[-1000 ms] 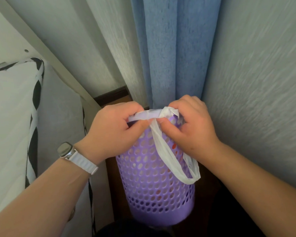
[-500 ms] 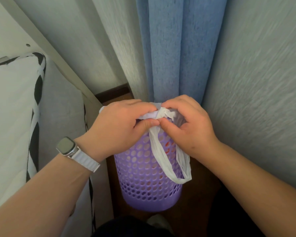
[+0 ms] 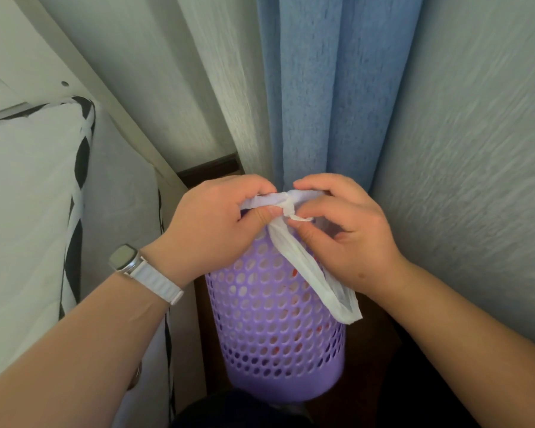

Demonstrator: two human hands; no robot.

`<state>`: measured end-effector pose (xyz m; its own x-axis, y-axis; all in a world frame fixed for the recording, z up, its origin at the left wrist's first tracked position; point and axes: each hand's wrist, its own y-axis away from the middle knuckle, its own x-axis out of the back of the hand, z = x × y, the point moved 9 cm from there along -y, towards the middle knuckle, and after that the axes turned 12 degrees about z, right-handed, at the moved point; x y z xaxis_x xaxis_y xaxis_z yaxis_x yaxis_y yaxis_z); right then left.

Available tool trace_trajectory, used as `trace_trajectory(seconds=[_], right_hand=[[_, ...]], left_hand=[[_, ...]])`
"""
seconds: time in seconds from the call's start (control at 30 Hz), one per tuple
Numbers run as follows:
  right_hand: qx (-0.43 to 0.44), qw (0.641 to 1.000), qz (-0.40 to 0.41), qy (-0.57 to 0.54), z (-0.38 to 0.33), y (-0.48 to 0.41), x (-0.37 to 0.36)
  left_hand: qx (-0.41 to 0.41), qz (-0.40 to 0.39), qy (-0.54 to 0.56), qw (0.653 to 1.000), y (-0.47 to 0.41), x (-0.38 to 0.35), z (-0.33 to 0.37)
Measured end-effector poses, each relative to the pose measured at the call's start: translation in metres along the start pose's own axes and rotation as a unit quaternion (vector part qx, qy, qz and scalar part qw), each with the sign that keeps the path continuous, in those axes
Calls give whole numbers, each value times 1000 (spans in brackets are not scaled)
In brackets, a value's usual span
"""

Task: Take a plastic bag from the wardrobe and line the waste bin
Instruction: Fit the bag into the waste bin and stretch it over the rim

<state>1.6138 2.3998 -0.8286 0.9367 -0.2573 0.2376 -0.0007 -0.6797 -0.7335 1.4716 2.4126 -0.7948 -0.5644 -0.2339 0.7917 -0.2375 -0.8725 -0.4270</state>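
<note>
A purple perforated waste bin [image 3: 275,329] stands upright on the dark floor in the room corner. A white plastic bag [image 3: 309,270] is folded over its near rim, and one bag handle hangs as a loop down the bin's front right side. My left hand [image 3: 210,230] pinches the bag's edge at the rim between thumb and fingers. My right hand [image 3: 349,230] pinches the bag right beside it, fingers curled over the rim. Both hands hide the bin's opening.
A blue curtain [image 3: 331,94] hangs directly behind the bin, with a pale textured wall [image 3: 464,168] to the right. A bed with a white, black-trimmed pillow [image 3: 28,211] stands close on the left. Dark floor [image 3: 374,378] shows around the bin's base.
Both hands stay on the bag at the rim and have shifted their pinch along it. The view has moved slightly, so the bin sits a little lower and more central.
</note>
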Motion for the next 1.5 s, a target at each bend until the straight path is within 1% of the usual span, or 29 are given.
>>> trace_trajectory(seconds=[0.07, 0.17, 0.27, 0.33, 0.43, 0.53, 0.6, 0.7, 0.83, 0.93, 1.0, 1.07, 1.13, 1.23, 1.3, 1.37, 1.43, 1.5], right_hand=[[26, 999, -23, 29, -3, 1, -4], [69, 996, -20, 50, -12, 2, -4], [78, 996, -11, 42, -15, 2, -3], [60, 998, -2, 26, -13, 3, -2], [-2, 1000, 5, -9, 0, -1, 1], [-55, 998, 12, -13, 15, -4, 5], [-76, 997, 6, 6, 21, -4, 5], [-84, 996, 4, 39, 24, -4, 5], [-88, 993, 44, 66, 20, -4, 12], [-79, 991, 55, 94, 14, -6, 16], [-76, 990, 62, 101, 12, -8, 18], [-74, 989, 70, 106, 10, -7, 19], [-69, 989, 67, 108, 6, -5, 16], [-63, 990, 51, 114, 4, -2, 10], [-63, 991, 39, 110, 4, -2, 8], [-57, 995, 17, 82, 5, -5, 6], [-33, 998, -19, 53, 3, -8, 3], [-20, 998, -49, 44, 4, -12, 3]], left_hand=[[11, -9, 15, 1000, 1, -2, 0], [12, -4, 39, 999, 0, 1, 2], [-2, 8, 17, 1000, -2, 4, 4], [-5, 14, -3, 1000, -3, 4, 4], [-4, 18, -29, 999, -3, 3, 2], [-7, 31, -47, 998, -3, 5, 2], [-21, 39, -52, 998, -2, 6, 6], [-41, 76, -64, 994, -1, 12, 13], [-98, 132, -123, 979, 3, 14, 28], [-102, 146, -156, 972, 4, 11, 31], [-108, 148, -158, 970, 4, 10, 31], [-131, 132, -122, 975, 3, 10, 35], [-159, 98, -90, 978, 3, 8, 39], [-178, 41, -82, 980, 4, 1, 42], [-175, 9, -68, 982, 5, -4, 39], [-161, -18, -31, 986, 5, -5, 34], [-147, -29, -7, 989, 4, -4, 29], [-148, -30, -24, 988, 4, -4, 27]])
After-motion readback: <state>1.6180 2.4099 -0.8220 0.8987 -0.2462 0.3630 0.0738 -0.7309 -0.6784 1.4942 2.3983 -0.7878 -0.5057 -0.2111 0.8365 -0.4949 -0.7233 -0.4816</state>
